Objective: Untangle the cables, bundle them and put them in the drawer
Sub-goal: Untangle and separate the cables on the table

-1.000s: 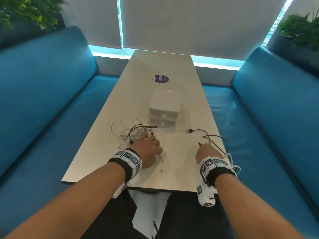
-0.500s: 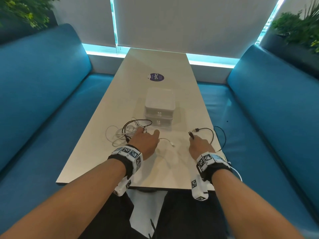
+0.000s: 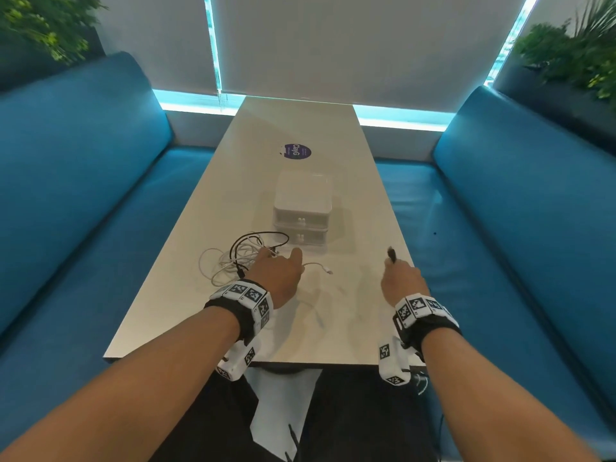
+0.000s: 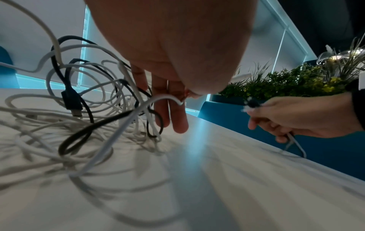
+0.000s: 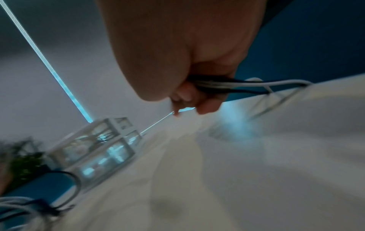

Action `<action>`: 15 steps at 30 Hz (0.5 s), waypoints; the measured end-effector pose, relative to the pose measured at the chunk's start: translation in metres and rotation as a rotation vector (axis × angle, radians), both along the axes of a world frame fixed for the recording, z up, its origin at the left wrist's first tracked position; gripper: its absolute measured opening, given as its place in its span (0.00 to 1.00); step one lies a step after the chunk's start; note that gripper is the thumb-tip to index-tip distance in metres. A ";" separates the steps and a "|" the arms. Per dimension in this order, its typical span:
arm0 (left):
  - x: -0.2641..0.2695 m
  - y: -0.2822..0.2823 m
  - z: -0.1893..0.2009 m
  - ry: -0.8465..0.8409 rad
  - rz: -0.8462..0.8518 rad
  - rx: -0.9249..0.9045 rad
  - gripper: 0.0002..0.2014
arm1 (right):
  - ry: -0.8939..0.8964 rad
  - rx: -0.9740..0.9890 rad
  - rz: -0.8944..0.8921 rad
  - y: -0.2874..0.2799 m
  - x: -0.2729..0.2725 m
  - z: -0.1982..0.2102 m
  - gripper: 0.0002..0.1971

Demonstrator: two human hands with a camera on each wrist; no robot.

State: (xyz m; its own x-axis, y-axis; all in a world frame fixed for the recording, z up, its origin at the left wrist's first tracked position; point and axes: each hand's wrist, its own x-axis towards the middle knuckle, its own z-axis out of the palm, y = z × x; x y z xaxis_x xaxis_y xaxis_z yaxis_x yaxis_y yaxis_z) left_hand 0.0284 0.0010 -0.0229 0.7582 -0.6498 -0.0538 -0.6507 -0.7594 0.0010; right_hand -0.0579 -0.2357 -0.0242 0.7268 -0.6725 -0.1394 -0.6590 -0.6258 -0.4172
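Head view: the left hand point(image 3: 279, 273) lies at the right edge of a tangled heap of cables point(image 3: 238, 258) on the pale counter point(image 3: 186, 295), and the right hand point(image 3: 401, 281) is well apart from it, close to the counter's right edge. The heap, white loops mixed with black ones, spreads out to the left of the left hand and just ahead of its fingertips. A loose white cable end point(image 3: 321, 267) trails out from under that hand toward the right hand, stopping short of it.

From the left wrist, the left hand's fingers point(image 4: 178, 118) point straight down at the counter, and a white cable point(image 4: 158, 101) arches across them near the thumb; whether thumb and finger actually pinch it is hard to tell, though it looks lightly hooked there. A black plug point(image 4: 72, 101) hangs in the heap to the left of those fingers.

The right hand is closed round a gathered run of black and white cables point(image 5: 237, 85), fingers curled under them, and a dark plug point(image 3: 392, 254) sticks up out of the fist. The right wrist picture is blurred.

Ahead of both hands, between them, stands a small white two-drawer box point(image 3: 301, 211), both drawers closed. Further ahead of it, a round purple sticker point(image 3: 295, 151) sits on the counter.
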 end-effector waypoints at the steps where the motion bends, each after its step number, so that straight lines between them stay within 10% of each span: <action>1: 0.000 0.000 0.000 -0.005 0.005 -0.013 0.12 | -0.071 0.025 0.040 0.008 0.005 0.001 0.24; 10: -0.005 -0.005 0.002 0.151 0.052 -0.066 0.05 | -0.233 0.417 0.404 0.068 0.020 -0.001 0.12; 15: -0.010 -0.009 -0.002 0.231 -0.028 -0.078 0.21 | -0.334 0.448 0.523 0.081 0.021 -0.004 0.13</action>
State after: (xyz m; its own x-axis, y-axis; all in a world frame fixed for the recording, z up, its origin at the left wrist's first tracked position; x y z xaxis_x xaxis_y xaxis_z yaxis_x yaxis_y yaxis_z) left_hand 0.0180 -0.0083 -0.0246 0.7130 -0.6795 -0.1728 -0.6472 -0.7327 0.2106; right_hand -0.0372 -0.1542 -0.0285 0.9864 -0.1605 -0.0349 -0.1181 -0.5456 -0.8297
